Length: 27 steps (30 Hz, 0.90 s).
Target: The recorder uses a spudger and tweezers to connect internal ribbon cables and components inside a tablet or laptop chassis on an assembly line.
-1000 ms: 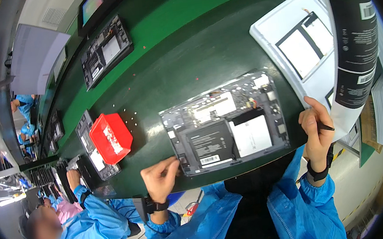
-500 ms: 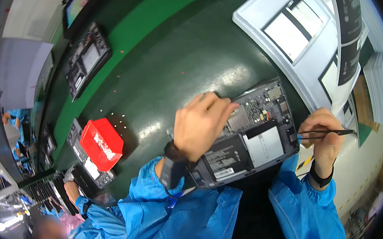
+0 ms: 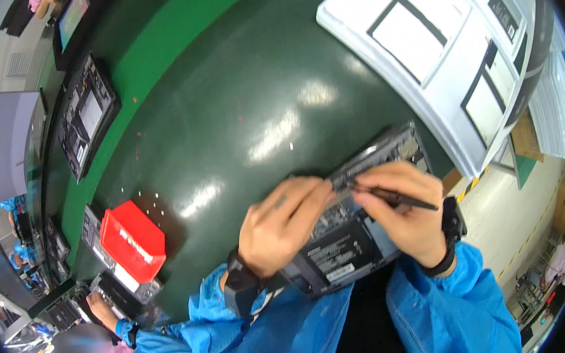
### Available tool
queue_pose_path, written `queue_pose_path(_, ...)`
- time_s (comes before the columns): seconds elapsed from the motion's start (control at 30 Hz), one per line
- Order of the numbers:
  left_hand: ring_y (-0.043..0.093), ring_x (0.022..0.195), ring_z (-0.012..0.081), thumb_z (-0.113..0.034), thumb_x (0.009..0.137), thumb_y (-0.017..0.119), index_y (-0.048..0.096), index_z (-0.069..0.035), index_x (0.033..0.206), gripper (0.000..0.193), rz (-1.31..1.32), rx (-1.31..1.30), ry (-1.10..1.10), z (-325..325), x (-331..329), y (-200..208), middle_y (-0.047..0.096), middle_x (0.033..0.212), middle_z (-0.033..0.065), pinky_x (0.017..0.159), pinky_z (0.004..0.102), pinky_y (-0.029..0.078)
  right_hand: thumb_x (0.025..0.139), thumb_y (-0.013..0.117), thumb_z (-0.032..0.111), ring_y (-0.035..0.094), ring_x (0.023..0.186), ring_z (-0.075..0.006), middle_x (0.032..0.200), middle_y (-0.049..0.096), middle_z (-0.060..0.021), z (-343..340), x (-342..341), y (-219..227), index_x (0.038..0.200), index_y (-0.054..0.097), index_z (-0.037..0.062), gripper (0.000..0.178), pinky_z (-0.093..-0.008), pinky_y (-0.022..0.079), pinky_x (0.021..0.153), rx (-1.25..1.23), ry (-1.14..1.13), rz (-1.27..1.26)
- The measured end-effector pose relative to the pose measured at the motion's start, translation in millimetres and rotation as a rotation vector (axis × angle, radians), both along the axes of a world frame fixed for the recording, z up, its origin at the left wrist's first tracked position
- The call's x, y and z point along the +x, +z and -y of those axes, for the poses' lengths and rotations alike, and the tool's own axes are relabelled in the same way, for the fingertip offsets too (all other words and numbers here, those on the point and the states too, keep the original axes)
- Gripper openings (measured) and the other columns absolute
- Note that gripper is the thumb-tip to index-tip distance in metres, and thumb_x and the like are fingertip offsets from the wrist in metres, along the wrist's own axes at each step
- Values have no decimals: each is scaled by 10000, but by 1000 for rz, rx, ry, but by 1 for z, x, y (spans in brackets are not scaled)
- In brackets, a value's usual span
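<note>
An opened laptop base lies before me, its circuit board and black battery exposed. My right hand grips black tweezers, their tips pointing left over the board's upper part. Close beside those tips are the fingertips of my left hand, which lies over the laptop's left portion. Its fingers are bent and pressed together; whatever they may pinch is hidden. Both hands cover part of the board and the battery's right side.
A red bin with small pale bits rests on another opened device at left. White specks lie beside it. Another opened laptop lies farther back. White trays with battery-like parts stand at right. A co-worker's hand is at lower left.
My right hand has moved left with the tweezers, from beyond the laptop's right edge to over its board. My left hand remains at the board. A white tray-side sheet has swung aside.
</note>
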<state>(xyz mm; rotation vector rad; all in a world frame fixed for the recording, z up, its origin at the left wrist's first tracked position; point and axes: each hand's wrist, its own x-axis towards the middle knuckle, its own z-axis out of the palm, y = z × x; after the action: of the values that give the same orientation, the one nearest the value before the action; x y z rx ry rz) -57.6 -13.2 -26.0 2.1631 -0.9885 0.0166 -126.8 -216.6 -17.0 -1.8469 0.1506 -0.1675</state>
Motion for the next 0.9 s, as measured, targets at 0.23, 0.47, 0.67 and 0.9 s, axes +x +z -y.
queue_pose_path(0.23,736,840,254,-15,768,835,712,12,984,250,65,20,11,3,-1,-2,722,949,112,626,334,618,786,849,-5,746,806,-198,981,757,-133,-2,1,0,999,765,-11,229,-284,588,705,-43,50,20)
queue_pose_path(0.47,736,834,267,-3,749,842,723,16,986,266,63,21,24,3,-2,1,723,960,118,646,339,616,782,846,-5,750,814,-217,971,761,-133,-3,5,3,1000,766,-7,232,-294,592,707,-51,60,-1)
queue_pose_path(0.67,738,850,276,-10,759,828,729,23,978,242,26,34,21,6,1,-3,727,954,125,677,342,618,784,855,16,753,804,-216,984,758,-143,-1,5,-3,1000,770,0,232,-291,593,687,-55,60,-33)
queue_pose_path(0.9,737,860,280,4,746,830,726,37,992,270,78,-8,26,7,2,-8,724,949,132,699,345,621,780,844,-2,751,807,-232,970,758,-138,0,11,0,988,766,-9,222,-298,591,706,-77,74,4)
